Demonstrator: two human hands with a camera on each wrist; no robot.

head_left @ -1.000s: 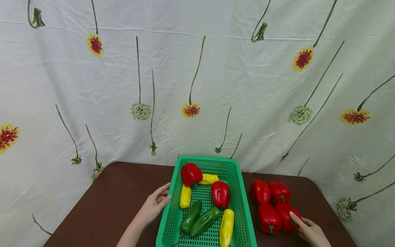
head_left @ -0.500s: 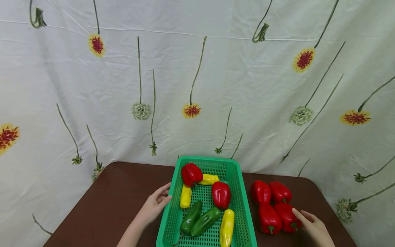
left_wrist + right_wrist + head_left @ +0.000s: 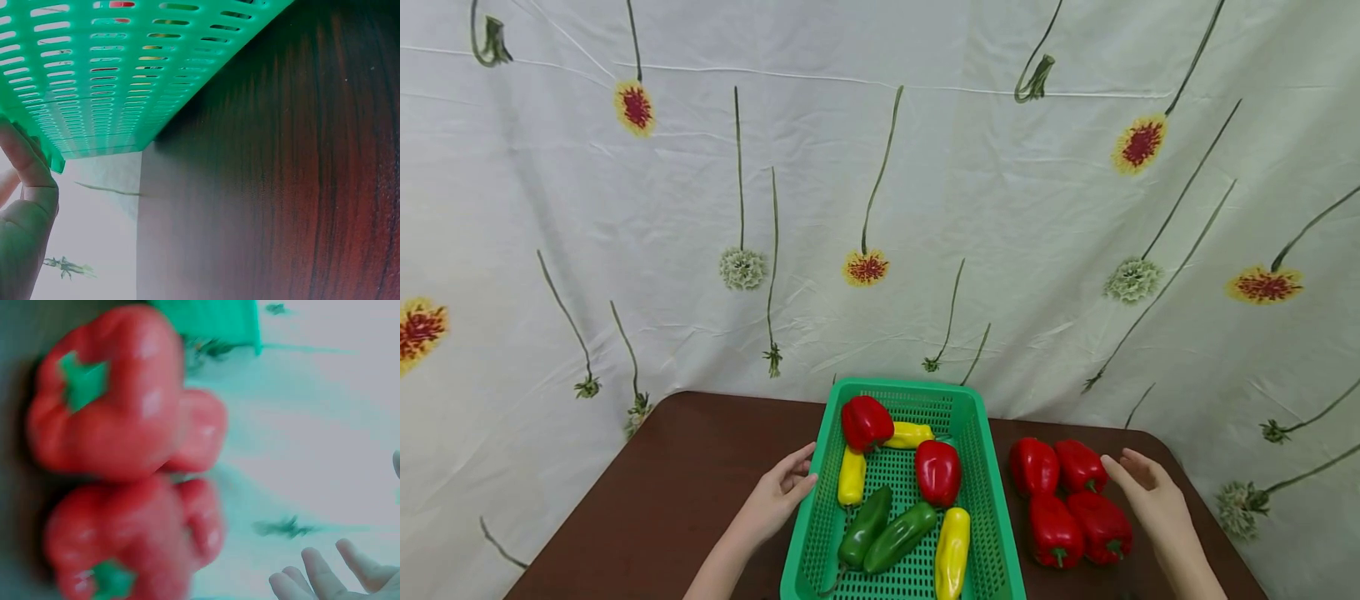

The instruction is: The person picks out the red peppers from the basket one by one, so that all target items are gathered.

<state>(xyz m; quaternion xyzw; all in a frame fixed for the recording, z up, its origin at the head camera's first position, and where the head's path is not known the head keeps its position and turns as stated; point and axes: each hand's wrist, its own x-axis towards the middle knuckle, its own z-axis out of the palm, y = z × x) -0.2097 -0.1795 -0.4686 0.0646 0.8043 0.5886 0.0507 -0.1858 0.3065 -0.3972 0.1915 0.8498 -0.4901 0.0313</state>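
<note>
My left hand (image 3: 778, 497) rests at the left rim of a green plastic basket (image 3: 997, 500), its fingertips against the edge; in the left wrist view, bent fingers (image 3: 28, 162) reach that rim beside the slotted wall. Inside lie two red bell peppers (image 3: 937, 473), two green peppers (image 3: 899, 537) and several yellow peppers (image 3: 952, 552). Right of the basket, several more red bell peppers (image 3: 1054, 531) sit in a tight group. My right hand (image 3: 1150, 496) hovers just right of that group, holding nothing; the right wrist view has its spread fingers (image 3: 322, 572) apart from the peppers.
Everything stands on a dark brown table (image 3: 700, 475) with rounded back corners. Behind its far edge hangs a pale, flower-printed cloth (image 3: 820, 183). The basket reaches close to that edge.
My right hand has let go of the nearest right red bell pepper and moved up and away, beside the back one. That pepper has shifted very little. My left hand stays at the rim.
</note>
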